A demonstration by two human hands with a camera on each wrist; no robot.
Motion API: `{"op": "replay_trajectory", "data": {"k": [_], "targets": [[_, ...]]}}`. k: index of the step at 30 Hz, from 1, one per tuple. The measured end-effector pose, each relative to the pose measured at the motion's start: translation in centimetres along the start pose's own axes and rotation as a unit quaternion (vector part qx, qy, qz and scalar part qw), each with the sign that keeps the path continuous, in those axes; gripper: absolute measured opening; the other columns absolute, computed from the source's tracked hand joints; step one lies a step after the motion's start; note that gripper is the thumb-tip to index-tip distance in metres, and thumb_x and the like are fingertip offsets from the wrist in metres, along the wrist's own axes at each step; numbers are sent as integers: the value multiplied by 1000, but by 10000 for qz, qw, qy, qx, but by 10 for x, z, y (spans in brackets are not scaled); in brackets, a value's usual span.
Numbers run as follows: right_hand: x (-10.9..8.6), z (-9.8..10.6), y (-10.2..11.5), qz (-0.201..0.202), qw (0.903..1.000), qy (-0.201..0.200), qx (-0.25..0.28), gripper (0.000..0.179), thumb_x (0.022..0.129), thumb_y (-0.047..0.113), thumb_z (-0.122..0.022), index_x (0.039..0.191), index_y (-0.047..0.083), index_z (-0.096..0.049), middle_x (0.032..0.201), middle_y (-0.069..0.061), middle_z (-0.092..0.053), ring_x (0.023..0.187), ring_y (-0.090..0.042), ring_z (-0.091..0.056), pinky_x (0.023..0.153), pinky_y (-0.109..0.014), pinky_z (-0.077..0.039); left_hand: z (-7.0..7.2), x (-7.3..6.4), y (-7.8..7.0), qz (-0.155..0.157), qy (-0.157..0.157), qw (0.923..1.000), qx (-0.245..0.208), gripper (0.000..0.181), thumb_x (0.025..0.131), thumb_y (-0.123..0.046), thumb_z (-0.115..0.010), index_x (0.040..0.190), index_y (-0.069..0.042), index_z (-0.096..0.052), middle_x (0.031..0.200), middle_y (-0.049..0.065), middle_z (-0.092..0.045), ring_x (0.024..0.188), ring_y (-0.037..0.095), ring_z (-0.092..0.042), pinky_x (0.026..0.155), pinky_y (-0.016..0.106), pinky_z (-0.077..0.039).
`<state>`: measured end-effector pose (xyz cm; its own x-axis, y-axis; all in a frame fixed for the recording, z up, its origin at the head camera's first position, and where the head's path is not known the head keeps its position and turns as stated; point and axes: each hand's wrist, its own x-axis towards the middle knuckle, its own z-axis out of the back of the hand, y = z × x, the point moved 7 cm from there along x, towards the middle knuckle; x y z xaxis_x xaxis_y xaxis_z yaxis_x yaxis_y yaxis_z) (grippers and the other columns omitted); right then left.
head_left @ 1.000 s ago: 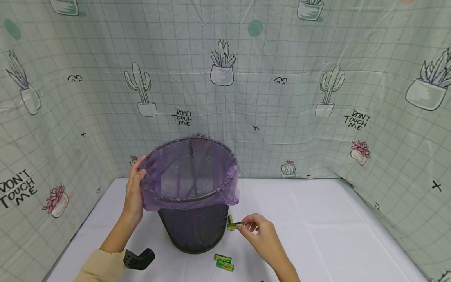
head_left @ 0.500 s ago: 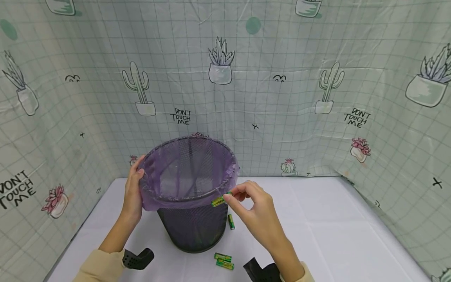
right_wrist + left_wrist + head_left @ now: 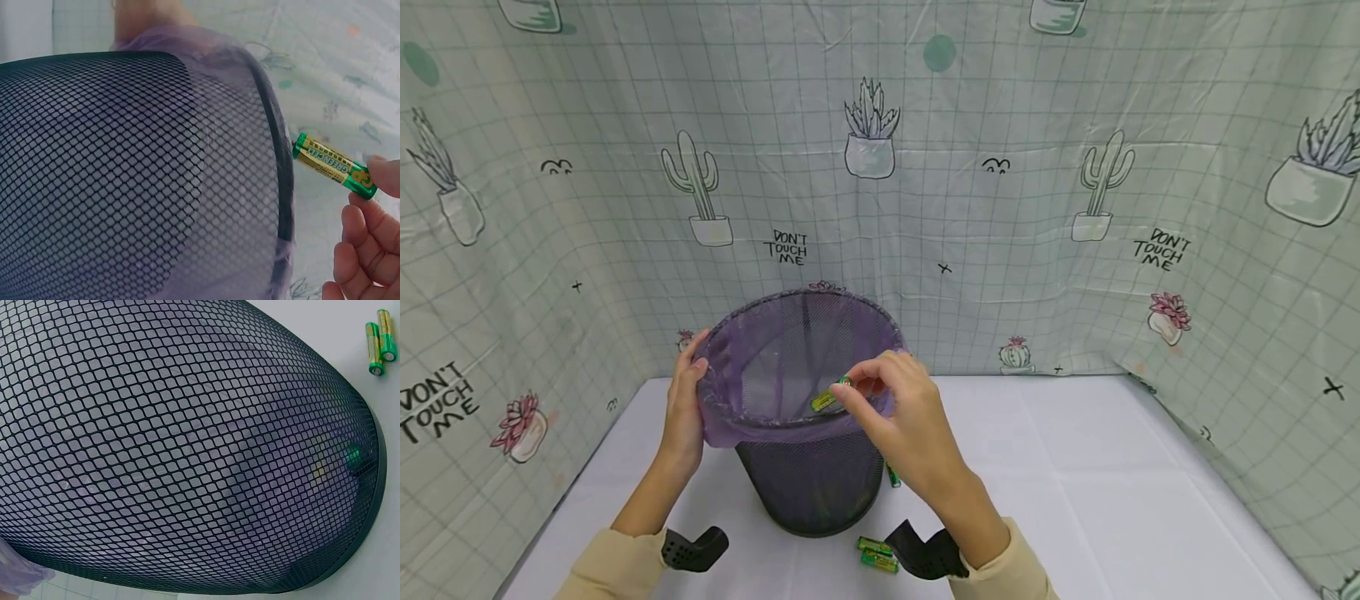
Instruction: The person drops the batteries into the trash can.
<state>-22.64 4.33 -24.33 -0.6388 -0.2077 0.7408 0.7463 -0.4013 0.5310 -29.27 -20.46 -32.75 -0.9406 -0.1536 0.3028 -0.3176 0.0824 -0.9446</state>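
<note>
Left hand (image 3: pixel 685 408) grips mesh wastebasket (image 3: pixel 812 483) near purple-lined rim (image 3: pixel 805 423); right hand (image 3: pixel 906 408) pinches Greencell battery (image 3: pixel 824 401) by one end, over opening (image 3: pixel 775 358). Best practice: wastebasket kept steady, battery tip clear of rim before release. Three more batteries (image 3: pixel 880 562) lie on surface (image 3: pixel 1075 467).

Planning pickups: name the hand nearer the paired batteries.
Right: the right hand hovers beyond the paired batteries; the left hand, holding the bin rim, is farther, to their left.

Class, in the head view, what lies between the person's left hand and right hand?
In the head view, the bin and its purple liner lie between the left hand and the right hand, along with the battery the right hand pinches.
</note>
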Motion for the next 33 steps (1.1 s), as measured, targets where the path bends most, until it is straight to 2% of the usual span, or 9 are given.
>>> {"op": "replay_trajectory", "data": {"k": [7, 20, 26, 33], "targets": [[6, -17, 8, 278, 9983, 137, -490, 13, 82, 21, -71, 86, 10, -65, 76, 4, -57, 75, -13, -47, 72, -29, -30, -1, 0, -1, 4, 20, 10000, -28, 52, 96, -32, -29, 146, -18, -26, 133, -6, -38, 120, 12, -38, 94, 20, -33], [5, -53, 16, 707, 9829, 946, -1410, 16, 85, 31, -66, 87, 15, -68, 80, 7, -59, 78, -10, -47, 80, -32, -35, 1, 0, 0, 33, -60, 10000, 47, 51, 95, -32, -29, 145, -20, -27, 131, -7, -40, 118, 11, -40, 93, 20, -34], [3, -60, 17, 930, 9790, 978, -1528, 12, 89, 23, -62, 86, 16, -72, 82, 8, -62, 81, -11, -50, 81, -33, -36, 1, 0, 0, 16, -34, 10000, 30, 52, 96, -32, -30, 146, -19, -27, 134, -6, -38, 119, 11, -38, 94, 20, -33], [3, -53, 13, 849, 9858, 770, -1225, 11, 89, 18, -62, 86, 13, -72, 84, 6, -62, 81, -12, -49, 79, -32, -35, 1, 0, 1, 34, -44, 10000, 4, 50, 95, -33, -30, 145, -22, -29, 134, -6, -38, 119, 11, -38, 94, 20, -33]]}}
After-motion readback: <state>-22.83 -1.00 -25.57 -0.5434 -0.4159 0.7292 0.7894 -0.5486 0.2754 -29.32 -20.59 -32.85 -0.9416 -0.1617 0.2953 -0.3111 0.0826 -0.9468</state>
